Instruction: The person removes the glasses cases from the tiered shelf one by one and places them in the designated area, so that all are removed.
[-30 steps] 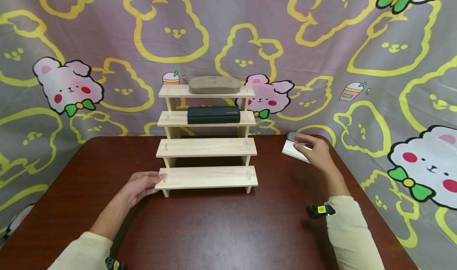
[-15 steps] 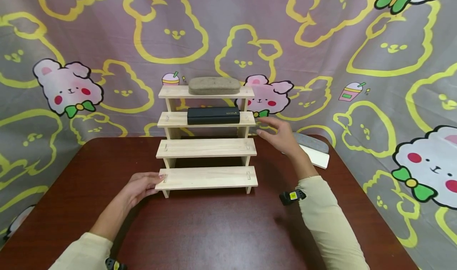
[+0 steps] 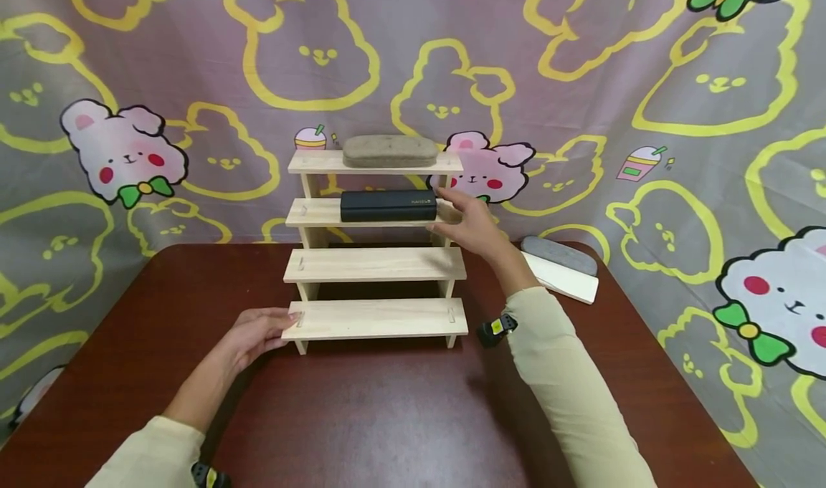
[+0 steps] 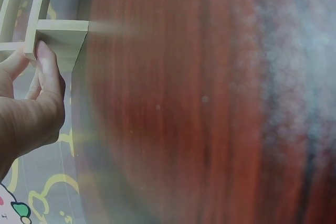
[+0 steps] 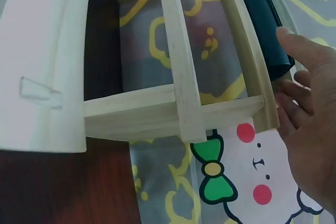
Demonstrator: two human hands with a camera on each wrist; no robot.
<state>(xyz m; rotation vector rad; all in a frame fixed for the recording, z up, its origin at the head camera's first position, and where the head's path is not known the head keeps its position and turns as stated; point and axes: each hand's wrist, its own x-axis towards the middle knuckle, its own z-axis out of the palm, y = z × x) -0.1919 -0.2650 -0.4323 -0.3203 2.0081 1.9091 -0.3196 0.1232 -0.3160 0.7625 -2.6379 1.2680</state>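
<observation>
To the right, right hand [image 3: 475,224] spread beside black case [image 3: 389,206], at near left, left hand [image 3: 257,335] pinching lowest wooden shelf [image 3: 377,319]

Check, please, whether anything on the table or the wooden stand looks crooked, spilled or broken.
Nothing looks spilled or broken. Only a small oddity: at the far right of the table, the grey case and the white item lie slanted, while the black case and brown case sit straight on the wooden stand.

Shiny dk red-brown tbl [image 3: 400,409], grey-pink bunny-print cloth [image 3: 413,15] behind & at sides.
</observation>
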